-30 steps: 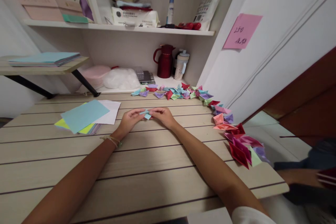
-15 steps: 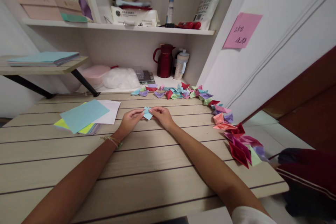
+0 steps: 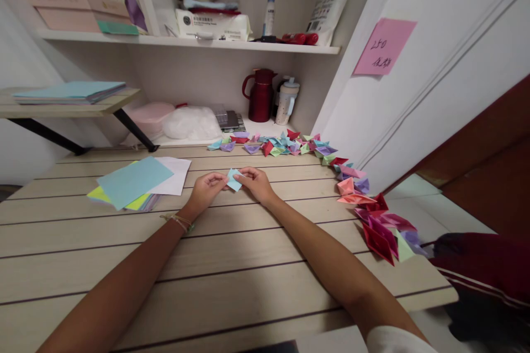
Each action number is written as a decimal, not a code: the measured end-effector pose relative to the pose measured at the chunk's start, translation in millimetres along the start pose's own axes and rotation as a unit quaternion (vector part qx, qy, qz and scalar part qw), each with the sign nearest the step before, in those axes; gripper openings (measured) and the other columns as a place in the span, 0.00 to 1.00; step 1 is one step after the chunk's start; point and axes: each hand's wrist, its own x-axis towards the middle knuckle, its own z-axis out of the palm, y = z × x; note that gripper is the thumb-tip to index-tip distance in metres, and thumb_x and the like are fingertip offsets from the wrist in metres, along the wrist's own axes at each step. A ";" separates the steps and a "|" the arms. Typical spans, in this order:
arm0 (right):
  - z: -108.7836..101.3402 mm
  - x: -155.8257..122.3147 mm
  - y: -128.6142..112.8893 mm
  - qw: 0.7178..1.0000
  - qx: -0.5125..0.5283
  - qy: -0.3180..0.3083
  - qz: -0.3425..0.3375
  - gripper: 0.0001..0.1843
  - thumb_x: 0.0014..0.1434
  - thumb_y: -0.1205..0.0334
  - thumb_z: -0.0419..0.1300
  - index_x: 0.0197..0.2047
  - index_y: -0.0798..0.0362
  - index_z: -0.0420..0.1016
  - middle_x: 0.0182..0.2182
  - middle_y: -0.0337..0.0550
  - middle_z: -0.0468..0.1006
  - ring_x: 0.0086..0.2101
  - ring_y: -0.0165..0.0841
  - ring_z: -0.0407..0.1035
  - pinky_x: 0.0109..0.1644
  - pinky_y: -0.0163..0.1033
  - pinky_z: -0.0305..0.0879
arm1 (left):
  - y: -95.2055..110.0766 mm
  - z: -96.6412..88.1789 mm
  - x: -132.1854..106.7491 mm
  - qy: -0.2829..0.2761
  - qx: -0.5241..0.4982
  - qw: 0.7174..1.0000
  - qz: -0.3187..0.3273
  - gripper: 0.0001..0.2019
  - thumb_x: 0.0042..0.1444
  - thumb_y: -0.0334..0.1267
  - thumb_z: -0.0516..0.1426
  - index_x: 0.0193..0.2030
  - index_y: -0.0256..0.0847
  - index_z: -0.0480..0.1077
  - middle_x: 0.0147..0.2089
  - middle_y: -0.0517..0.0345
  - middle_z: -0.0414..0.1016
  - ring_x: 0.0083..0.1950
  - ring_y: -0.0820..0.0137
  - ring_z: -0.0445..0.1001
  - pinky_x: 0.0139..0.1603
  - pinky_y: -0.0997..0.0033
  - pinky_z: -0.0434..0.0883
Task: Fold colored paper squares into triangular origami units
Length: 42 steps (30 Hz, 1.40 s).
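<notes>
A small light-blue folded paper piece (image 3: 233, 179) is pinched between both my hands over the middle of the wooden table (image 3: 232, 265). My left hand (image 3: 205, 190) grips its left side with curled fingers. My right hand (image 3: 256, 182) grips its right side, fingers closed on the fold. A string bracelet sits on my left wrist.
A stack of coloured paper sheets (image 3: 134, 182) lies to the left. Several folded paper shapes (image 3: 290, 146) line the table's back edge and more folded shapes (image 3: 379, 223) run down the right edge. A red jug (image 3: 260, 96) and a cup (image 3: 286, 102) stand behind. Another person's dark red sleeve (image 3: 484, 265) is at lower right.
The blue piece has been turned and lifted a little between my fingers. The other person's sleeve has come into view at lower right.
</notes>
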 end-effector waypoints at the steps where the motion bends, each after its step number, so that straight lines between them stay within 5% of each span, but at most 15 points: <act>1: -0.3 -0.1 -0.3 1.000 0.001 0.009 -0.001 0.18 0.39 0.57 0.68 0.33 0.55 0.71 0.21 0.34 0.74 0.22 0.27 0.68 0.28 0.33 0.66 | 0.2 0.2 -0.3 -0.006 -0.001 1.000 0.004 0.12 0.43 0.40 0.63 0.32 0.35 0.70 0.28 0.56 0.75 0.30 0.70 0.75 0.37 0.67 0.74; 7: -3.6 -0.9 -3.4 1.000 -0.028 -0.001 0.011 0.23 0.35 0.59 0.70 0.35 0.54 0.68 0.18 0.31 0.72 0.19 0.25 0.65 0.25 0.31 0.62 | 3.2 0.6 -2.0 -0.039 -0.027 0.999 -0.009 0.24 0.43 0.38 0.63 0.48 0.36 0.64 0.28 0.59 0.73 0.30 0.72 0.74 0.35 0.71 0.72; 12: -0.5 -3.5 -2.2 0.997 -0.042 -0.060 -0.005 0.24 0.36 0.60 0.69 0.37 0.55 0.68 0.20 0.33 0.73 0.21 0.25 0.66 0.27 0.31 0.63 | 1.8 1.2 -0.1 -0.045 0.003 0.999 -0.028 0.16 0.42 0.40 0.63 0.37 0.34 0.71 0.28 0.57 0.74 0.30 0.71 0.73 0.33 0.73 0.70; 16: 0.3 -3.2 -0.7 0.999 -0.011 -0.041 0.001 0.28 0.36 0.61 0.70 0.43 0.53 0.67 0.26 0.35 0.74 0.25 0.26 0.69 0.31 0.32 0.66 | 1.8 0.1 3.0 -0.003 -0.012 0.999 -0.048 0.14 0.41 0.42 0.63 0.33 0.35 0.71 0.26 0.58 0.74 0.28 0.71 0.72 0.30 0.74 0.68; 22: 1.5 -1.5 2.4 0.998 -0.050 -0.027 0.005 0.23 0.35 0.60 0.70 0.38 0.55 0.72 0.29 0.39 0.75 0.25 0.25 0.67 0.32 0.32 0.66 | -2.0 -3.7 6.1 0.029 -0.110 0.992 -0.061 0.16 0.42 0.42 0.63 0.36 0.36 0.67 0.27 0.59 0.74 0.29 0.72 0.73 0.34 0.73 0.69; 29: 0.5 0.6 9.4 0.998 -0.057 -0.027 -0.025 0.18 0.40 0.58 0.67 0.36 0.56 0.75 0.29 0.42 0.77 0.27 0.29 0.70 0.34 0.35 0.66 | -3.1 -3.4 7.7 0.004 -0.059 0.998 -0.027 0.21 0.45 0.42 0.62 0.45 0.35 0.68 0.31 0.55 0.75 0.33 0.70 0.74 0.38 0.71 0.69; 34: -2.3 3.4 9.4 0.998 -0.051 0.022 -0.028 0.15 0.42 0.55 0.65 0.32 0.56 0.76 0.23 0.38 0.75 0.24 0.28 0.67 0.30 0.33 0.64 | -0.4 -2.4 8.4 0.021 -0.031 0.999 -0.025 0.14 0.42 0.42 0.63 0.35 0.35 0.73 0.34 0.55 0.76 0.33 0.71 0.72 0.35 0.74 0.68; 39: -1.3 4.1 3.8 0.998 -0.019 0.048 -0.028 0.15 0.41 0.53 0.66 0.30 0.56 0.75 0.19 0.35 0.72 0.21 0.26 0.64 0.26 0.31 0.61 | 0.7 -3.5 6.8 -0.023 -0.010 0.999 -0.040 0.12 0.43 0.40 0.63 0.32 0.35 0.71 0.21 0.62 0.71 0.21 0.77 0.66 0.24 0.78 0.63; 42: -0.1 3.8 2.2 0.999 -0.005 0.041 -0.021 0.16 0.41 0.54 0.67 0.31 0.56 0.75 0.13 0.31 0.67 0.15 0.22 0.58 0.19 0.29 0.57 | 0.6 -3.2 6.3 -0.033 -0.056 0.996 -0.056 0.13 0.45 0.42 0.61 0.34 0.35 0.68 0.21 0.61 0.72 0.21 0.75 0.69 0.25 0.76 0.67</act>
